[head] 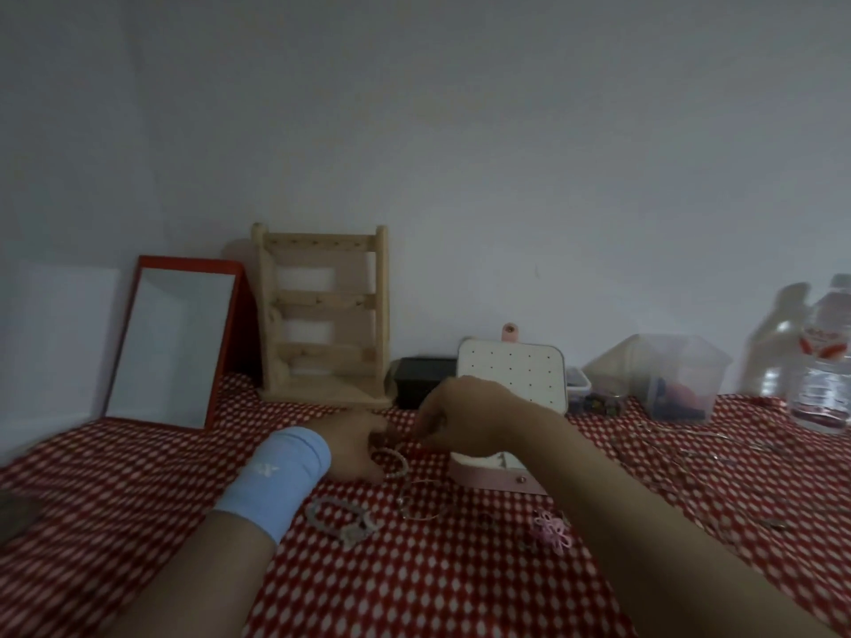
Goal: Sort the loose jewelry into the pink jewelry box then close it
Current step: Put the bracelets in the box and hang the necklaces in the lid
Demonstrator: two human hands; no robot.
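My left hand [354, 446] low on the checked cloth [138, 499] beside the bead bracelet [397, 463], my right hand [465, 421] curled over it, I cannot tell either grip, pink jewelry box [495, 474] open just behind them

tablecloth [414, 591] red-white check | wristband [276, 476] light blue | jewelry box [497, 476] pink | mirror frame [230, 343] red

The red-and-white checked cloth [414, 591] is matt fabric. The pale slatted rack [322, 315] is bare wood. The clear bottle [824, 361] and clear tub [667, 375] are glossy plastic. The pink jewelry box [479, 478] looks smooth.
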